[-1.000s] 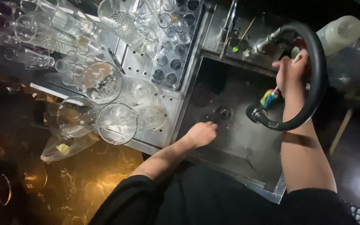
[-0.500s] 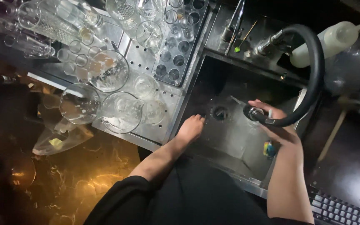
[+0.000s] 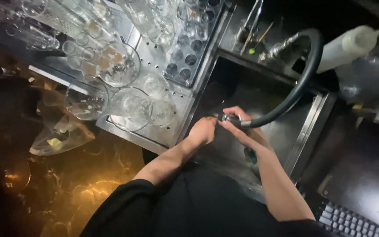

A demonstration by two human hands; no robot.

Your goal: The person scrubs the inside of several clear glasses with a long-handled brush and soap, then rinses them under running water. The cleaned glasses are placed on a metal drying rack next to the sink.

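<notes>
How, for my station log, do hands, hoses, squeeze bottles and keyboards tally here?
Hands: 2, left hand and right hand
Black spray hose: 1
White squeeze bottle: 1
Keyboard: 1
Total: 5

The spray head [image 3: 230, 117] is a small metal nozzle at the end of a thick black hose [image 3: 301, 79]. It sits low over the steel sink [image 3: 312, 127], gripped in the right hand [image 3: 238, 127], with the left hand [image 3: 203, 130] closed just beside its tip, touching or nearly so (the dim light hides the exact contact). From the nozzle the hose runs right, then arches up and back in a wide loop to a metal fitting [image 3: 281, 47] at the sink's far edge.
</notes>
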